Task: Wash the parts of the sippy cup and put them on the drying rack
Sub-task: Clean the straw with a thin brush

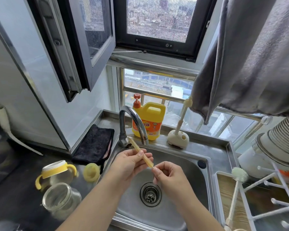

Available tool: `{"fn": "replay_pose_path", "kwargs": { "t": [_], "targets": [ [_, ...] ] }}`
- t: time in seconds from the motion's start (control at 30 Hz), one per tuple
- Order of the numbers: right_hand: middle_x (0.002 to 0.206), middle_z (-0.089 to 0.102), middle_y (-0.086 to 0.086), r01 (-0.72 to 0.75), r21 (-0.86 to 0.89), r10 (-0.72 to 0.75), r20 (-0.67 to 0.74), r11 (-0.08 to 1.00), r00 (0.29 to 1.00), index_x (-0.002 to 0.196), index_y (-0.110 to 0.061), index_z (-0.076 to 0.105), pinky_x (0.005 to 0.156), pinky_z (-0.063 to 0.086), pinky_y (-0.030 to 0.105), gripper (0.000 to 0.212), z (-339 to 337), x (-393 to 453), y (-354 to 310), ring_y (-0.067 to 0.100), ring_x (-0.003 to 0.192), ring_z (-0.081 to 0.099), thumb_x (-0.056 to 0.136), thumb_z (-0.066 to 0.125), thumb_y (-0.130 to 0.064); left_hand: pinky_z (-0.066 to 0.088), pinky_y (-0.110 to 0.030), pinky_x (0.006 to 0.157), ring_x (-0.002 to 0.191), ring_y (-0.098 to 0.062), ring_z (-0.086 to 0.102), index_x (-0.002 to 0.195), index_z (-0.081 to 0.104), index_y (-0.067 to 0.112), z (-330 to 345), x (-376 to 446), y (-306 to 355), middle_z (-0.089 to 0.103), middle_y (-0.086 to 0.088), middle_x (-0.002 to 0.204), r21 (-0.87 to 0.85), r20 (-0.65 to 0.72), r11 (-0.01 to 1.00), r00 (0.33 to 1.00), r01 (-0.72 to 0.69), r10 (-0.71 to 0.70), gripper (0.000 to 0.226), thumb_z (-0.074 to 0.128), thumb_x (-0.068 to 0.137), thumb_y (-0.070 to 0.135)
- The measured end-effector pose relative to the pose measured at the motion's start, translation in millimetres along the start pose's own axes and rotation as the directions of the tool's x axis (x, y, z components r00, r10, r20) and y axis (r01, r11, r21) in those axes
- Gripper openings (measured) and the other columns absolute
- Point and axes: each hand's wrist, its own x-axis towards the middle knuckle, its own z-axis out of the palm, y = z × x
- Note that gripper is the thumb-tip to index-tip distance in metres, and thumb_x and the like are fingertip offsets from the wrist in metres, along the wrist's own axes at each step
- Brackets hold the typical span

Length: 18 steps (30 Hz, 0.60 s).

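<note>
Over the steel sink (182, 157), my left hand (130, 164) grips a pale yellow straw (137, 148) that slants up toward the tap. My right hand (167, 174) pinches the straw's lower end between thumb and fingers. On the dark counter to the left stand the cup's yellow-handled collar with white rim (55, 172), a yellow round lid part (91, 172) and the clear cup body (62, 200) lying tilted. The white drying rack (274, 197) stands at the right of the sink, with a white bottle brush (238, 175) leaning in it.
The chrome tap (133, 124) arches over the sink; no water is visible. A yellow detergent jug (148, 120) and a cream brush holder (178, 138) stand behind the basin. A black cloth (95, 144) lies left of the tap. Grey fabric (240, 64) hangs top right.
</note>
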Motion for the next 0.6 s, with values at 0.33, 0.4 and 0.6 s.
{"fn": "replay_pose_path", "kwargs": {
  "t": [0.33, 0.4, 0.6],
  "targets": [
    [0.053, 0.062, -0.004, 0.049, -0.091, -0.044, 0.054, 0.995, 0.998, 0.075, -0.01, 0.063, 0.053, 0.038, 0.012, 0.015, 3, -1, -2, 0.001, 0.048, 0.05, 0.09, 0.061, -0.012, 0.056, -0.024, 0.05, 0.058, -0.018, 0.07, 0.094, 0.058, -0.007, -5, 1, -4, 0.071, -0.014, 0.068, -0.028, -0.052, 0.999, 0.998, 0.04, -0.041, 0.011, 0.047, 0.095, -0.004],
    [0.053, 0.062, -0.004, 0.057, -0.092, -0.048, 0.104, 0.994, 0.993, 0.073, -0.013, 0.062, 0.056, 0.039, 0.015, 0.017, 1, -3, 1, 0.004, 0.05, 0.051, 0.09, 0.061, -0.011, 0.056, -0.024, 0.049, 0.058, -0.018, 0.07, 0.094, 0.058, -0.006, -9, 3, 0, 0.071, -0.013, 0.068, -0.026, -0.082, 0.999, 0.996, 0.032, -0.034, 0.011, 0.047, 0.095, -0.003],
    [0.053, 0.062, -0.002, 0.056, -0.049, -0.051, 0.081, 0.997, 0.995, 0.073, -0.013, 0.063, 0.054, 0.038, 0.015, 0.016, 2, 0, 2, 0.003, 0.048, 0.05, 0.09, 0.062, -0.011, 0.057, -0.025, 0.05, 0.058, -0.018, 0.07, 0.093, 0.058, -0.007, -14, 5, 3, 0.071, -0.014, 0.068, -0.024, -0.082, 1.0, 0.996, 0.02, -0.022, 0.011, 0.047, 0.095, -0.003]
  ]
}}
